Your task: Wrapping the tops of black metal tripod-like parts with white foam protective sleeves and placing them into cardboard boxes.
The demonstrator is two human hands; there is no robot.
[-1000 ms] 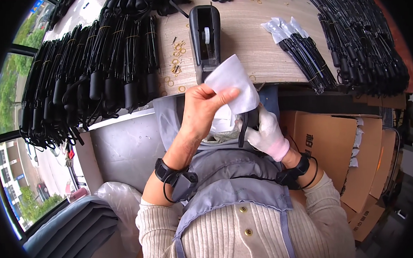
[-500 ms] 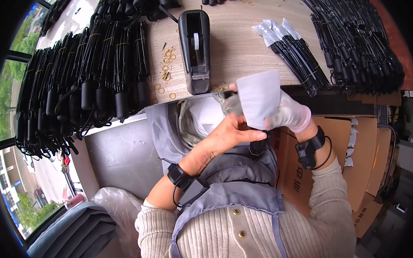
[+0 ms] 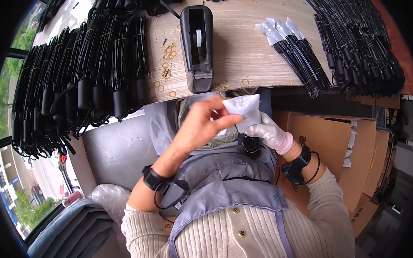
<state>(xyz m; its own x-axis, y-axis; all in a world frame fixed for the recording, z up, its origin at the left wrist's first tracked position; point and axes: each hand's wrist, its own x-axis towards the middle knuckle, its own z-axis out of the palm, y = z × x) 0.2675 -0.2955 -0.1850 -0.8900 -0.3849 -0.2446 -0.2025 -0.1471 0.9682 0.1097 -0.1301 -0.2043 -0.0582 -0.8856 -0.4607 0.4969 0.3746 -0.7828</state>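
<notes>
A small white pouch (image 3: 243,110) covers the end of a black folded umbrella frame (image 3: 251,144), which is held low in front of my apron and mostly hidden. My right hand (image 3: 270,133), in a white glove with a pink cuff, is closed around the lower part of the pouch. On the pouch's left side my bare left hand (image 3: 200,122) has its thumb laid against it and its fingers bent at the edge, slightly blurred.
A black tape dispenser (image 3: 197,48) stands mid-table beside scattered yellow rubber bands (image 3: 167,61). Black umbrella frames lie piled at left (image 3: 86,74) and right (image 3: 359,39); several white-capped frames (image 3: 300,60) lie nearer. An open cardboard box (image 3: 315,138) stands at right.
The pouch has come down and toward me, and its top now looks narrower and creased. My left hand has moved up and left, from below the pouch to its side; my right hand has lowered.
</notes>
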